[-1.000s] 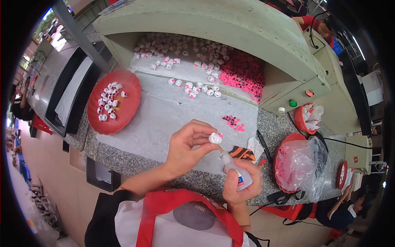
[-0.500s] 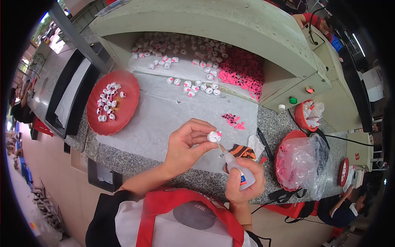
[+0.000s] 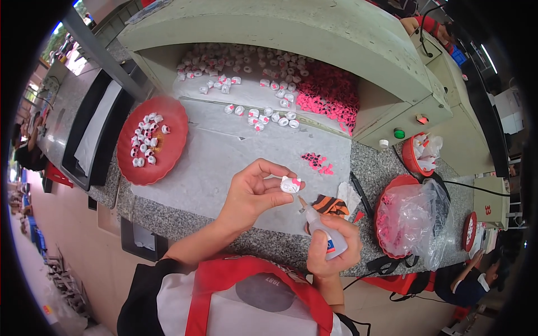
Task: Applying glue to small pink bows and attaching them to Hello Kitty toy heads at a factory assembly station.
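Between the thumb and fingers of my left hand (image 3: 244, 196) is a small white cat-head-shaped piece (image 3: 290, 185) with a pink part on its top right. My right hand (image 3: 335, 260) is wrapped round a translucent squeeze bottle (image 3: 332, 234) with a thin nozzle. That nozzle tip points up toward the lower right edge of the white piece; whether they touch I cannot tell. Just beyond the hands, a small pile of pink-and-black pieces (image 3: 317, 163) lies on the white sheet (image 3: 218, 151). Beside the bottle rests an orange-and-black striped cloth (image 3: 330, 205).
A beige metal box with an opening (image 3: 269, 28) stands at the back, with many white pieces (image 3: 241, 64) and a pink heap (image 3: 328, 103) inside. A red dish (image 3: 178, 148) of white pieces is at left. A red basin (image 3: 385, 246) with plastic bags stands at right.
My left fingers have turned the white piece, so its face with fine dark lines now shows. My right hand and the bottle have barely moved.
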Demonstrator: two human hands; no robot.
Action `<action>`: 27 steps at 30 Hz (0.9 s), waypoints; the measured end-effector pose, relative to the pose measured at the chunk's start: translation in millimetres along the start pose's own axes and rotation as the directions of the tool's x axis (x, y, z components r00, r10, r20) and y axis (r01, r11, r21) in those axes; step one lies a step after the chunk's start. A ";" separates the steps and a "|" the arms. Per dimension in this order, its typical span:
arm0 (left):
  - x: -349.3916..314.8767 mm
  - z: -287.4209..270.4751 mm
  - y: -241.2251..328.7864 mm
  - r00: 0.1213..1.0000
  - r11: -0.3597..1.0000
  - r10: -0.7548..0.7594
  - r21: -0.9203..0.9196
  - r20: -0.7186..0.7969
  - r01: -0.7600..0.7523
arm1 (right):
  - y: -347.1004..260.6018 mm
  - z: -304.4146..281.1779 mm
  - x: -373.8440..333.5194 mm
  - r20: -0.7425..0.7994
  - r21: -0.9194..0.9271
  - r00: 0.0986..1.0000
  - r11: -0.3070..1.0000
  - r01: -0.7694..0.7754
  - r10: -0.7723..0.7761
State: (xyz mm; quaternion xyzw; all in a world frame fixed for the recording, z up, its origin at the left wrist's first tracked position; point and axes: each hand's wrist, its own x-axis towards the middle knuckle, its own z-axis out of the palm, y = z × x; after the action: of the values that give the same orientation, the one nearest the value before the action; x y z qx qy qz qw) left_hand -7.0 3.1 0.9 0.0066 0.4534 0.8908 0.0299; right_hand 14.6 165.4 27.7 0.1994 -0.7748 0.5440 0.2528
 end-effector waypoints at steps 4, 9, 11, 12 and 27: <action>0.5 -0.8 0.3 1.000 1.000 -0.004 -0.009 0.013 0.004 | 0.3 1.0 -0.9 -0.011 0.040 1.000 0.999 -0.004 0.005; 0.2 -0.1 0.2 1.000 1.000 -0.006 -0.023 0.008 0.006 | -0.5 0.0 0.5 -0.017 0.007 1.000 1.000 0.026 -0.026; 0.3 1.5 1.0 1.000 1.000 -0.007 -0.022 0.012 0.007 | -0.7 -1.0 0.9 -0.035 0.009 0.999 0.999 0.038 -0.037; 0.3 1.2 1.1 1.000 1.000 -0.007 -0.024 0.013 0.007 | -1.1 -1.5 1.5 -0.024 0.012 0.999 1.000 0.022 -0.022; -1.6 -1.7 1.5 0.999 1.000 0.009 -0.012 0.043 -0.008 | 0.1 -4.2 0.9 0.042 0.056 0.999 0.998 -0.015 0.013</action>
State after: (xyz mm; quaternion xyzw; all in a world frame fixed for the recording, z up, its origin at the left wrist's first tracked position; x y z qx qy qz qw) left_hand -5.5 0.7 1.1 0.0276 0.4473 0.8932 0.0359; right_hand 14.6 169.5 29.4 0.2124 -0.7656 0.5632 0.2269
